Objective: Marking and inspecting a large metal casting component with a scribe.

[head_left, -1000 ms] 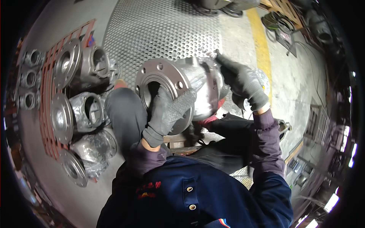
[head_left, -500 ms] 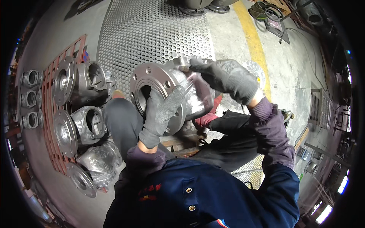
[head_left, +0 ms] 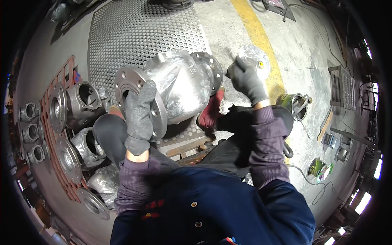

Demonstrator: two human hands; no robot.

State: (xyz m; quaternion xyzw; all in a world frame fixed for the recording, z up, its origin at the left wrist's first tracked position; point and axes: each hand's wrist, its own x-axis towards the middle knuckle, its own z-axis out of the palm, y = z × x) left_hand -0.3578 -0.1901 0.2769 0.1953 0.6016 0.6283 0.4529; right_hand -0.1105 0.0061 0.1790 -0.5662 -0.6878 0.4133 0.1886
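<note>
A large grey metal valve body (head_left: 177, 87) with a bolt-hole flange at each end rests on its side between my knees. My gloved left hand (head_left: 139, 116) grips the rim of its near-left flange, with part of the hand at the bore. Off to the right, apart from the casting, my gloved right hand (head_left: 247, 81) is raised with its fingers curled. Motion blurs the fingertips, and I cannot make out what they hold, if anything. Just beyond that hand lies a shiny round disc (head_left: 258, 52) with a yellow spot on it.
More flanged valve bodies (head_left: 83, 102) stand at the left beside a red slatted rack (head_left: 50, 143). A perforated metal plate (head_left: 122, 36) covers the floor ahead. At right are a green tin (head_left: 286, 102) with tools in it, a yellow floor line (head_left: 255, 26) and a cable (head_left: 308, 177).
My right hand has come off the top of the valve body and moved right, near the disc. The valve body has turned, showing more of its far flange. The whole view has shifted.
</note>
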